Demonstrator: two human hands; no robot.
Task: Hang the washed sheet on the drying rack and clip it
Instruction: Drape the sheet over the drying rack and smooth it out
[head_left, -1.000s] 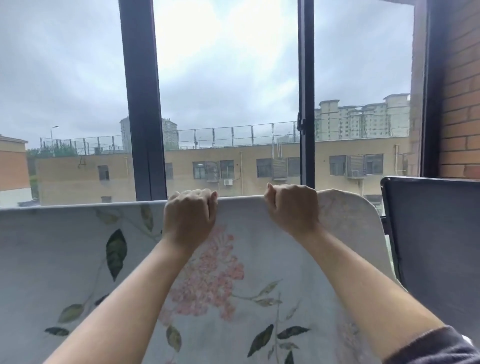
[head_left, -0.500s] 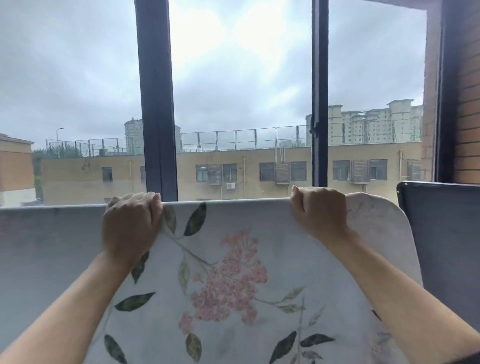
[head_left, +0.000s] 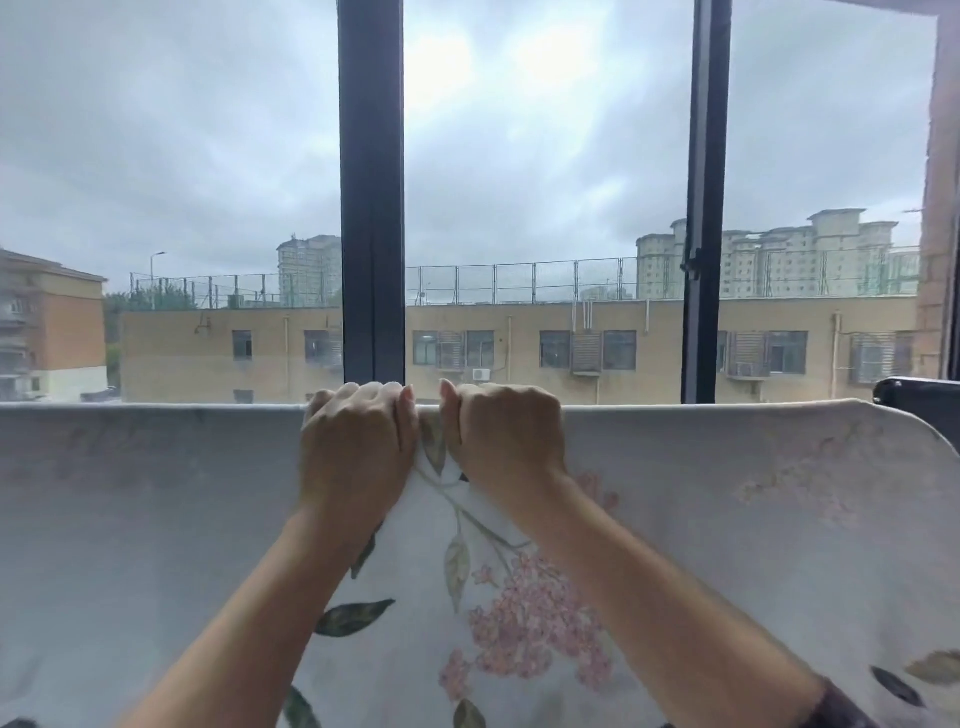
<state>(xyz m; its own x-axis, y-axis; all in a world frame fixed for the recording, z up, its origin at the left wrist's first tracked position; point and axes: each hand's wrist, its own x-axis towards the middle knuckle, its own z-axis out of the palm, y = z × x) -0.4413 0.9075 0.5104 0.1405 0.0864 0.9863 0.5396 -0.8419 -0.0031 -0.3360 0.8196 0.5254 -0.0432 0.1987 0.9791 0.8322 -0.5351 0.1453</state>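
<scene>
A pale grey sheet (head_left: 701, 499) printed with pink flowers and dark leaves hangs over a horizontal bar that runs across the view below the window. The bar itself is hidden under the cloth. My left hand (head_left: 358, 447) grips the sheet's top fold near the middle, fingers curled over the edge. My right hand (head_left: 506, 439) grips the same fold right beside it, a narrow strip of cloth between the two fists. No clip is in view.
Behind the sheet stands a window with two dark vertical frame posts (head_left: 371, 208); buildings and an overcast sky lie beyond. A dark panel or rack end (head_left: 917, 387) shows at the right edge, next to a brick wall (head_left: 940, 234).
My two hands have come together at the middle of the top fold; half a second ago they were far apart. The view has shifted left, and more sheet shows on the right.
</scene>
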